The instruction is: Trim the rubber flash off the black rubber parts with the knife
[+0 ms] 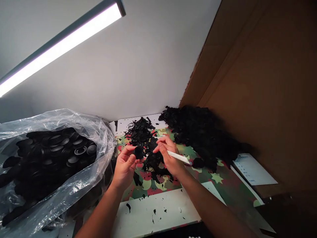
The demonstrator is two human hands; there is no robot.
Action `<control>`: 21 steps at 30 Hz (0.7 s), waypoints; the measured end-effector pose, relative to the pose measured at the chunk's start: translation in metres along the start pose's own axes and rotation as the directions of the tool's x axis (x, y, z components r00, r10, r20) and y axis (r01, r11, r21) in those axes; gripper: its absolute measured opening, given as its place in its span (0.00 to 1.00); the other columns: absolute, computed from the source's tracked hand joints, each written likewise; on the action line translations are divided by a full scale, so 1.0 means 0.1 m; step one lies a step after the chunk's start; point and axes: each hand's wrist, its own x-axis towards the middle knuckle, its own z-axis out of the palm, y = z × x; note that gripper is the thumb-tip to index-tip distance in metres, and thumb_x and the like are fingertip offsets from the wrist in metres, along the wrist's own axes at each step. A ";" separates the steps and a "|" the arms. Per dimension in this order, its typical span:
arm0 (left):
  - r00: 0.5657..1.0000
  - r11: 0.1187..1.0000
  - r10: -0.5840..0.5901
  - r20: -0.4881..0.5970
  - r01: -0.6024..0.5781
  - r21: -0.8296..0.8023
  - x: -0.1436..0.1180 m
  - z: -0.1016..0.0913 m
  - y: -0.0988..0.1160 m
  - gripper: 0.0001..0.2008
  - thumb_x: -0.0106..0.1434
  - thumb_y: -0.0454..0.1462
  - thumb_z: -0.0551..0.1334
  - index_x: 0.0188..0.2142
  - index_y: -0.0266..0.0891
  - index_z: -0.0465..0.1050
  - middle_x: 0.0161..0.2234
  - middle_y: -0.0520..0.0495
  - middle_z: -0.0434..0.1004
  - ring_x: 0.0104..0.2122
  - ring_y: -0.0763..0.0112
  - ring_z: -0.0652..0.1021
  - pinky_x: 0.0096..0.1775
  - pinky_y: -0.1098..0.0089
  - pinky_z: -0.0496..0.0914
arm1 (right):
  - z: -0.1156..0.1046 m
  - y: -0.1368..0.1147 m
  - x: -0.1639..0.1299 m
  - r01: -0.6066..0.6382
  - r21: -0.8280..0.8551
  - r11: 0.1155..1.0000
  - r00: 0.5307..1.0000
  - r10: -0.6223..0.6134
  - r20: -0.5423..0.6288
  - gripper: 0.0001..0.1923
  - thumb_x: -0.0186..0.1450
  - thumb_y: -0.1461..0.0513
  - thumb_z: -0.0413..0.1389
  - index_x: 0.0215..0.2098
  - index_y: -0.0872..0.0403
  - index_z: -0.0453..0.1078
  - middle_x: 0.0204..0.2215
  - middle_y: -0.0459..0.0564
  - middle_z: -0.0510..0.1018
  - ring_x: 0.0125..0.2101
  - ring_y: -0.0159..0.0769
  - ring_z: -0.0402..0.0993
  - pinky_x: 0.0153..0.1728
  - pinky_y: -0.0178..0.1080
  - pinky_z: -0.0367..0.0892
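Between the thumb and fingers of my left hand (125, 165) is a small round black rubber part (139, 152), its hollow side partly showing. My right hand (170, 157), just to the right, is closed round a slim white-handled tool (179, 156). The handle's rear end sticks out past the hand; its working tip is hidden by the fingers. Both hands hover above black scraps (156, 165) scattered over a camouflage-patterned sheet (158, 186).
At left, a clear plastic bag (105, 132) holds many round black parts (56, 148). A large black heap (198, 135) lies against the cardboard wall (247, 82) at right, near a white printed card (256, 169). A tube light (61, 46) hangs above.
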 end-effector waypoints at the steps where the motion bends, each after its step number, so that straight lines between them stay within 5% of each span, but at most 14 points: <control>1: 1.000 0.998 0.016 -0.021 -0.014 0.061 0.00 0.00 -0.01 0.21 0.45 0.47 0.78 0.34 0.40 0.77 0.30 0.52 0.75 0.26 0.74 0.75 0.29 0.73 0.73 | 0.00 -0.02 0.00 0.013 0.015 1.000 1.000 -0.013 0.002 0.30 0.75 0.49 0.42 0.22 0.51 0.71 0.37 0.52 0.77 0.40 0.42 0.73 0.44 0.44 0.66; 6: 0.998 0.944 0.063 -0.023 -0.052 0.327 -0.03 0.03 -0.05 0.17 0.45 0.41 0.78 0.33 0.38 0.79 0.26 0.52 0.74 0.25 0.73 0.74 0.28 0.74 0.71 | 0.05 -0.17 -0.05 -0.056 0.159 0.986 0.973 0.018 0.229 0.24 0.75 0.48 0.44 0.29 0.50 0.70 0.24 0.45 0.70 0.25 0.34 0.67 0.28 0.36 0.63; 10: 0.996 0.937 0.084 0.005 -0.081 0.340 -0.03 0.03 -0.04 0.17 0.44 0.41 0.78 0.32 0.37 0.80 0.27 0.51 0.76 0.27 0.72 0.75 0.29 0.73 0.73 | 0.09 -0.23 -0.09 -0.143 0.180 0.973 0.952 0.085 0.294 0.19 0.70 0.49 0.53 0.27 0.51 0.66 0.18 0.39 0.61 0.20 0.29 0.55 0.22 0.34 0.53; 15: 0.996 0.965 0.091 0.000 -0.088 0.247 -0.01 -0.02 -0.09 0.16 0.43 0.40 0.79 0.30 0.37 0.81 0.30 0.48 0.77 0.31 0.71 0.76 0.31 0.74 0.73 | 0.11 -0.19 -0.11 -0.245 0.278 0.929 0.945 0.165 0.281 0.19 0.70 0.50 0.53 0.26 0.53 0.67 0.18 0.39 0.60 0.20 0.28 0.54 0.21 0.33 0.52; 18: 0.998 0.986 0.061 0.005 -0.061 0.158 0.00 -0.04 -0.11 0.16 0.43 0.39 0.80 0.31 0.38 0.81 0.32 0.48 0.77 0.32 0.71 0.76 0.31 0.75 0.73 | 0.12 -0.18 -0.11 -0.205 0.280 0.938 0.958 0.133 0.256 0.18 0.70 0.51 0.53 0.27 0.53 0.69 0.18 0.39 0.61 0.19 0.28 0.55 0.20 0.32 0.53; 21: 1.000 0.998 -0.012 0.017 0.011 0.059 0.00 -0.04 -0.09 0.16 0.45 0.41 0.79 0.32 0.38 0.80 0.37 0.47 0.77 0.33 0.70 0.77 0.31 0.74 0.74 | 0.13 -0.15 -0.11 -0.003 0.227 0.974 0.976 -0.047 0.214 0.17 0.72 0.54 0.52 0.30 0.53 0.74 0.20 0.41 0.67 0.21 0.29 0.60 0.23 0.33 0.59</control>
